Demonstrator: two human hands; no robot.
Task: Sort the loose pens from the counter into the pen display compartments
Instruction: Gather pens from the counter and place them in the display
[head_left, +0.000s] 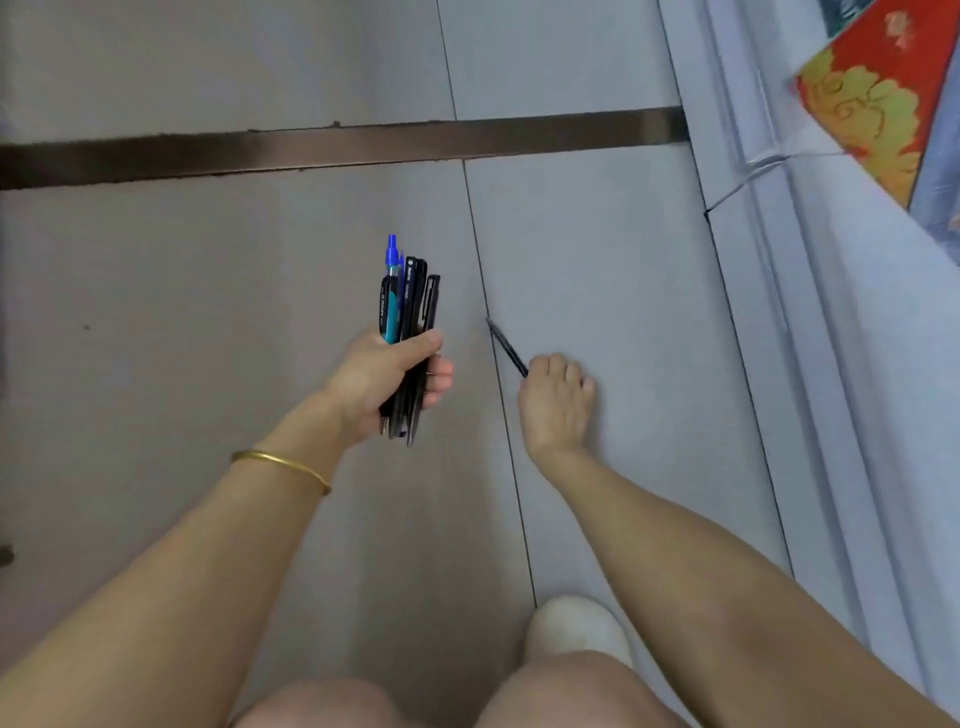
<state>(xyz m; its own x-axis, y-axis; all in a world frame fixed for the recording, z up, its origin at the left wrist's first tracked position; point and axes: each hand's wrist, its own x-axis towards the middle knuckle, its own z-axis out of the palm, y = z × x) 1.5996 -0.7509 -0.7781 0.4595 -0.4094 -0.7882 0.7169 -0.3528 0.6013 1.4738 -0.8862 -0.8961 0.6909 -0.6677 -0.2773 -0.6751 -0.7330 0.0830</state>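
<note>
Here, your left hand (387, 379) grips the pen bundle (406, 299); your right hand (558, 405) pinches a seemingly light, stiff black pen (506, 349) endwise.

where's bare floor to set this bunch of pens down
Widest bare patch: the left tile, between the dark strip and the left arm. Also bare: the right tile, between the right hand and the white cabinet. Crowded where that hand pinches a black pen, and near the shoe.
</note>
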